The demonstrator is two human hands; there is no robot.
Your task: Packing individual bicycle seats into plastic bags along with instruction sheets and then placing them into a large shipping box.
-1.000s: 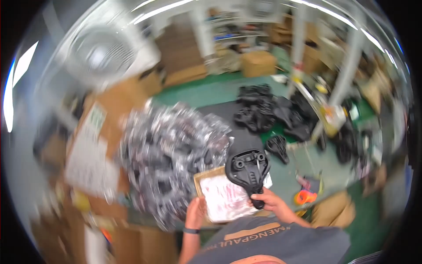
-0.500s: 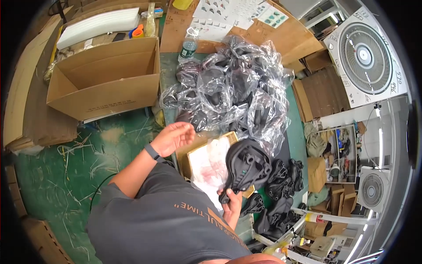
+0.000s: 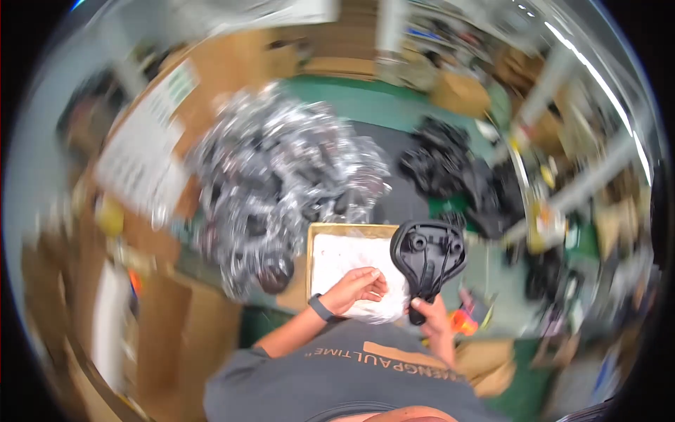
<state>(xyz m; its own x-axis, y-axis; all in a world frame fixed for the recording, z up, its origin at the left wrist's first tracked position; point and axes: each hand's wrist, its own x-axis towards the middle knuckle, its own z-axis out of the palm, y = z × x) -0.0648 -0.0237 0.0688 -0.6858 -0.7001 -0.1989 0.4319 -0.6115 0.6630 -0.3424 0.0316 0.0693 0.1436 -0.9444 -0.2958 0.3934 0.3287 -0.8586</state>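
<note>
A fetching step, I'd judge: right hand point(image 3: 433, 316) grips a bicycle saddle point(image 3: 429, 264), left hand point(image 3: 351, 289) half-open (seemingly empty) over plastic wrapping point(image 3: 343, 254). A pinch seems needed.

Over there the person's left hand point(image 3: 360, 287) is hovering left of the black saddle point(image 3: 428, 250), fingers point(image 3: 379, 287) loosely bent, forearm point(image 3: 290, 336) slanting upward, while the right hand point(image 3: 434, 316) is gripping the saddle's narrow end.
</note>
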